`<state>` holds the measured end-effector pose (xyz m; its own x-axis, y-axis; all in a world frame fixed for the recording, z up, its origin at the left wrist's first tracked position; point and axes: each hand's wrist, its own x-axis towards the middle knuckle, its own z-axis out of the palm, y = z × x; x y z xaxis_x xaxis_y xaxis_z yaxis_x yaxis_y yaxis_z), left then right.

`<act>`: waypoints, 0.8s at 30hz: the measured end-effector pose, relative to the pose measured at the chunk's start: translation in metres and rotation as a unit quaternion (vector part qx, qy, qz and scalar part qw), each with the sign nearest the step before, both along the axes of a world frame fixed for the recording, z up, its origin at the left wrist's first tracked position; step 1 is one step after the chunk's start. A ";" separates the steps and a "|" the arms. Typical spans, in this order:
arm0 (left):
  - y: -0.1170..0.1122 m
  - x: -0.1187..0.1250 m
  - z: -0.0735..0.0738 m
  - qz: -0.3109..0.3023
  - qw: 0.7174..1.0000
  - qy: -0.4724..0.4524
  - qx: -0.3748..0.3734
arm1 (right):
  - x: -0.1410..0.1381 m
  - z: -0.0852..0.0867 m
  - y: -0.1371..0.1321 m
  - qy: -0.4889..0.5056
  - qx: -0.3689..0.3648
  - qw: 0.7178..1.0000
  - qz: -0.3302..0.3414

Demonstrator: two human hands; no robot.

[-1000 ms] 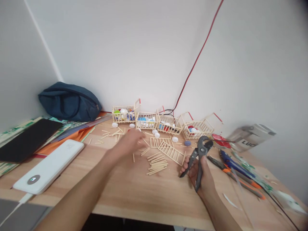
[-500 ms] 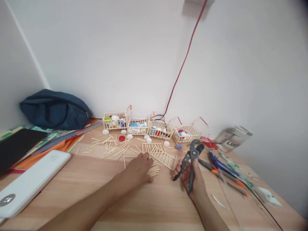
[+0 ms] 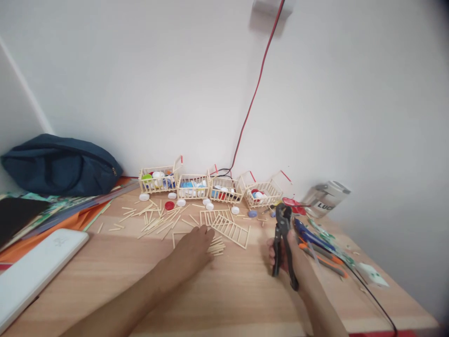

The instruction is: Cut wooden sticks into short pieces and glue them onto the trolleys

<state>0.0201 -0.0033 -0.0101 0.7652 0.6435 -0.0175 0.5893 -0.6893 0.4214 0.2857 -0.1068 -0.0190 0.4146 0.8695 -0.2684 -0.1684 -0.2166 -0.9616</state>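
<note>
Wooden sticks (image 3: 218, 247) heaped mid-table | our left hand (image 3: 192, 248) palm-down on them, we cannot tell if any is pinched | our right hand (image 3: 296, 256) wrapped round black pliers (image 3: 282, 220), held upright, right of the ladder frame (image 3: 231, 229).

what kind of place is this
Probably a home craft desk: little stick-built carts, loose wooden sticks scattered on the table, and pliers in the right hand.
</note>
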 end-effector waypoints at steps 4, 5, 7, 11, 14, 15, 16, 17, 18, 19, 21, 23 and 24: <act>-0.001 0.000 0.009 0.002 1.000 0.023 -0.011 | 0.016 0.013 -0.017 -0.386 -0.141 0.911 -0.028; -0.001 0.000 0.009 0.001 1.000 0.024 -0.009 | 0.017 0.015 -0.021 -0.466 -0.167 0.869 -0.023; 0.000 0.000 0.008 -0.001 1.000 0.021 -0.001 | 0.013 0.018 -0.026 -0.558 -0.204 0.804 -0.002; 0.001 0.001 0.009 -0.003 1.000 0.029 0.006 | -0.001 0.016 -0.027 -0.611 -0.239 0.755 0.017; -0.001 0.000 0.012 0.003 0.999 0.037 0.009 | -0.005 0.009 -0.023 -0.661 -0.231 0.714 0.001; -0.001 0.000 0.013 0.003 0.999 0.036 0.010 | -0.005 0.005 -0.021 -0.677 -0.228 0.699 -0.005; -0.001 0.000 0.012 0.002 0.999 0.033 0.011 | -0.004 0.002 -0.020 -0.692 -0.227 0.685 -0.011; 0.000 0.000 0.011 0.002 0.999 0.030 0.012 | -0.004 -0.001 -0.019 -0.704 -0.228 0.673 -0.017; 0.000 -0.001 0.008 0.002 1.000 0.028 0.013 | -0.003 -0.004 -0.018 -0.713 -0.231 0.662 -0.024; 0.001 -0.001 0.006 0.001 1.000 0.025 0.014 | -0.002 -0.007 -0.017 -0.719 -0.233 0.654 -0.031; 0.003 -0.002 0.001 0.002 1.000 0.018 0.016 | 0.000 -0.011 -0.017 -0.724 -0.234 0.648 -0.043; 0.004 -0.002 -0.002 -0.001 1.000 0.013 0.018 | 0.000 -0.014 -0.018 -0.724 -0.230 0.648 -0.052; 0.004 -0.003 -0.002 -0.003 1.000 0.010 0.019 | 0.001 -0.016 -0.019 -0.724 -0.227 0.649 -0.055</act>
<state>0.0174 0.0006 -0.0120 0.7687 0.6395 -0.0086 0.5935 -0.7083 0.3823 0.2866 -0.1255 -0.0346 0.5719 0.7802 0.2535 0.8017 -0.5971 0.0290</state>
